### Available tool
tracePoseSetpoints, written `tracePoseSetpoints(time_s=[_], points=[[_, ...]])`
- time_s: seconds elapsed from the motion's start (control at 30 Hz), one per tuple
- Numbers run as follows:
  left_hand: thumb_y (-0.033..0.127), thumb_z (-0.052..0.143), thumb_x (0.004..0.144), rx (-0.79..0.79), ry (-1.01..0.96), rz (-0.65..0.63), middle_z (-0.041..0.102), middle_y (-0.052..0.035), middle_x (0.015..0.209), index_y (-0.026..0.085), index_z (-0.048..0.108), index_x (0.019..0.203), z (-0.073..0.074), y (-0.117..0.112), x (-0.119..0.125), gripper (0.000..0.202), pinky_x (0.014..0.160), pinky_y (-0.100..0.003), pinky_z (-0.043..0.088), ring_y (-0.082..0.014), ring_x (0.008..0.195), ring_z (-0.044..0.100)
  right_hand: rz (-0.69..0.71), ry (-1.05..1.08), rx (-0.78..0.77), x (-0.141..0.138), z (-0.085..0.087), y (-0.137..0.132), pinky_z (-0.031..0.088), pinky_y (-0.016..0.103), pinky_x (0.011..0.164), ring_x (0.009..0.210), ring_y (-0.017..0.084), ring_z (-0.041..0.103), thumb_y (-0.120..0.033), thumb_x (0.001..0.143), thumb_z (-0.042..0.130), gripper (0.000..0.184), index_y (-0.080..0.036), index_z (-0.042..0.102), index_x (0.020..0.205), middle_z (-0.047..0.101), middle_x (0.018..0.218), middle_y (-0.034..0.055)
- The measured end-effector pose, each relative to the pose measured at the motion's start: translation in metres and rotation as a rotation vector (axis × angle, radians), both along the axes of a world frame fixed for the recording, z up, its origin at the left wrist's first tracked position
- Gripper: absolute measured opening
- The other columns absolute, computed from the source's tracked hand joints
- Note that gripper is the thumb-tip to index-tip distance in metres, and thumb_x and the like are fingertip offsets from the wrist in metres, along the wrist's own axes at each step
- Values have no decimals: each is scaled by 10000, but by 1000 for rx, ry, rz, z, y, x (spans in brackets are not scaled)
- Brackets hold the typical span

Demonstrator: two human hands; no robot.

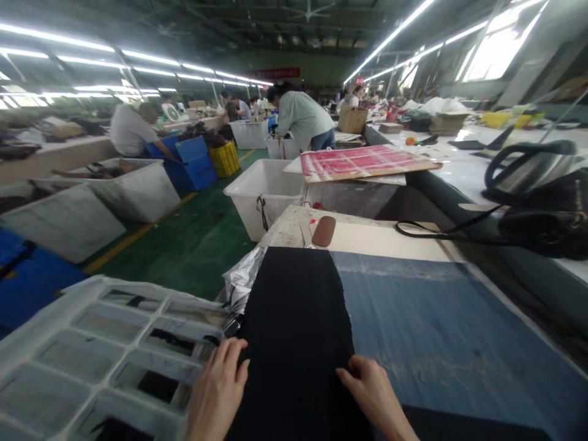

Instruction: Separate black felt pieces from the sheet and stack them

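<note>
A long strip of black fabric (294, 318) lies on a blue cutting mat (436, 324) and runs away from me. My left hand (218, 389) rests on the strip's left edge near me, fingers curled over the edge. My right hand (374, 395) presses on the strip's right edge, fingers bent and together on the cloth. A small brown oval piece (324, 231) lies on a pale board (381, 239) beyond the strip's far end.
A white plastic crate lid (92, 343) sits at my left. Crumpled silver foil (241, 278) lies beside the strip. A black bag with straps (542, 208) is on the right table. White bins (261, 196), a red-patterned board (362, 162) and people working stand farther off.
</note>
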State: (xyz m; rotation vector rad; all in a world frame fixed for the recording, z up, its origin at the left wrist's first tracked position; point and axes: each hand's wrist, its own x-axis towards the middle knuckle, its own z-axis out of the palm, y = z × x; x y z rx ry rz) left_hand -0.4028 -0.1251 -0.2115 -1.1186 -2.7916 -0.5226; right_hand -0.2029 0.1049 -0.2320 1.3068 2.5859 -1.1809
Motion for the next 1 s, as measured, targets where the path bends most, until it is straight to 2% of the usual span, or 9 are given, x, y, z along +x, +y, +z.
tracePoseSetpoints(time_s=[0.1,0.23,0.37,0.5,0.6,0.7,0.83,0.9,1.0], points=[[81,397,847,103,180,-271,638,-19,1175,273,602,1089,1,10,16,371,888,-348,445,-211,1054,605,22,-15,16,1,-4,1,318,279,565,620,187,582,-352,807,515,240,-216,487,611,605,612,13],[88,469,808,123,199,-432,674,-7,1112,264,633,1023,-6,22,33,322,833,-316,489,-209,994,630,55,-14,10,3,-13,5,339,291,581,654,209,601,-381,811,496,243,-218,507,631,629,647,31],[107,531,787,97,160,-420,682,-12,1078,253,638,997,-10,26,39,277,786,-305,510,-214,970,638,71,10,9,-1,-17,7,341,295,574,632,211,596,-402,797,509,260,-217,507,614,621,627,28],[98,490,840,44,83,-377,656,-27,1109,245,632,1019,-4,25,44,272,826,-340,499,-215,1008,613,15,118,5,9,4,4,366,285,578,634,199,597,-408,793,531,240,-210,566,663,627,636,18],[145,457,897,26,65,-383,635,-59,1146,230,636,1048,-2,24,47,249,867,-372,480,-227,1047,590,-27,206,5,41,26,6,405,279,602,647,185,603,-417,814,529,234,-199,610,805,657,720,20],[217,465,917,39,57,-397,632,-77,1159,217,647,1054,-7,24,46,228,888,-379,470,-241,1071,580,-64,180,102,89,40,10,417,279,614,641,176,591,-392,831,534,201,-200,595,838,633,726,13],[280,478,912,32,0,-406,639,-72,1149,224,659,1034,-11,24,38,225,892,-391,478,-249,1049,594,-21,56,262,143,34,0,420,283,629,647,170,572,-319,843,548,116,-210,564,806,593,767,15],[305,474,915,49,-37,-404,641,-72,1138,222,657,1027,-9,25,36,230,901,-394,478,-248,1036,599,24,-7,325,155,25,-9,423,289,647,688,182,576,-277,842,555,74,-209,558,813,588,812,29],[341,461,929,116,-90,-374,633,-73,1127,214,640,1035,2,29,45,244,933,-394,460,-244,1046,593,50,-76,420,156,14,-20,422,308,704,804,223,577,-179,828,538,36,-199,568,826,589,854,59]])
